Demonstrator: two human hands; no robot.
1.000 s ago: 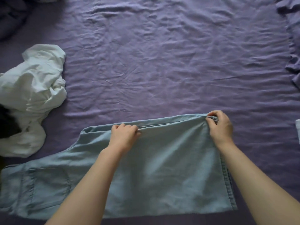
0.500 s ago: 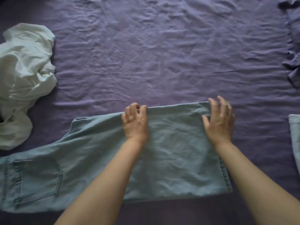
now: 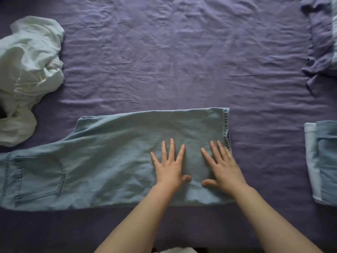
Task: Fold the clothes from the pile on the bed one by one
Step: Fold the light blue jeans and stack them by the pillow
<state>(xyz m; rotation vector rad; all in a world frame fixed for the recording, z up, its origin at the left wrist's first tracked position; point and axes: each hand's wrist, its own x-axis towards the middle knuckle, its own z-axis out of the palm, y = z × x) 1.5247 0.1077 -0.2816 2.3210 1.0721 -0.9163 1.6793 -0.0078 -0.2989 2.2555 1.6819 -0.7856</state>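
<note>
Light blue denim trousers (image 3: 109, 157) lie flat across the near part of the purple bed, legs folded one over the other, back pocket at the left, hem at the right. My left hand (image 3: 169, 165) lies flat on the leg with fingers spread. My right hand (image 3: 221, 167) lies flat beside it, close to the hem, fingers also spread. Both palms press the fabric down. Neither hand grips anything.
A crumpled pile of white clothes (image 3: 27, 73) sits at the left edge. Folded light blue denim (image 3: 322, 161) lies at the right edge. A purple pillow or bedding (image 3: 321, 37) is at the far right corner. The wrinkled purple sheet (image 3: 173, 61) spreads beyond the trousers.
Both hands let go of the trousers' far edge, slid back toward me and now lie flat on the leg. The fabric has settled flat.
</note>
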